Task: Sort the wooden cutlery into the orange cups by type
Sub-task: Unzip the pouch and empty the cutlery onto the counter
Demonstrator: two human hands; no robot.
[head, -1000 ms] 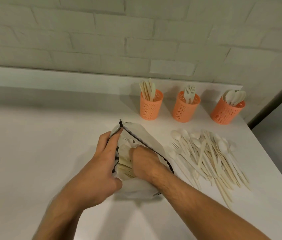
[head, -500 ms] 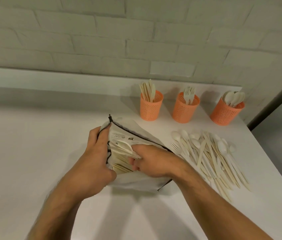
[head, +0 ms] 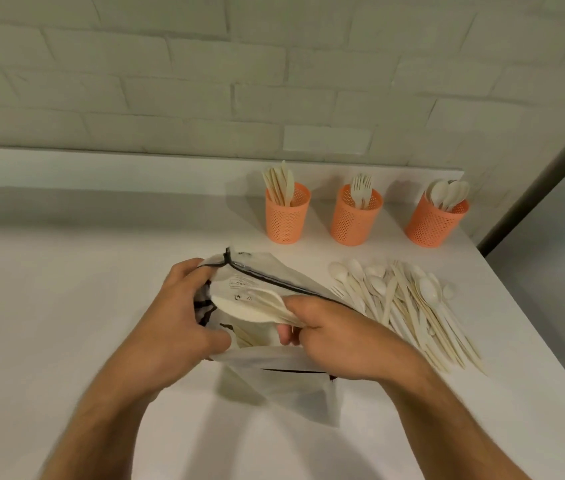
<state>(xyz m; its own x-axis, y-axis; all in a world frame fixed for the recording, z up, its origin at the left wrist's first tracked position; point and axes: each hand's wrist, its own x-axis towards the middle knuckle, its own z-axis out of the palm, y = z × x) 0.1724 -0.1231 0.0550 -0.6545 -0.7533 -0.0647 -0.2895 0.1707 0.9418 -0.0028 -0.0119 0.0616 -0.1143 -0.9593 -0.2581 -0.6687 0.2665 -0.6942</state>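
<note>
A: What fills most of the frame?
B: A white table (head: pixel 49 306), with a pale zip pouch (head: pixel 274 375) lying at centre frame.
A: And the hands?
B: The left hand (head: pixel 177 323) grips the pouch's left edge, holding the mouth apart. The right hand (head: pixel 326 336) curls its fingers round a bundle of wooden cutlery (head: pixel 260 306) at the pouch mouth.
A: Where is the rest?
B: A loose pile (head: pixel 409 313) lies right of the pouch. Three orange cups stand in the upper right: the knife cup (head: pixel 287 216), the fork cup (head: pixel 355 218), the spoon cup (head: pixel 435 223), the last one tilted
</note>
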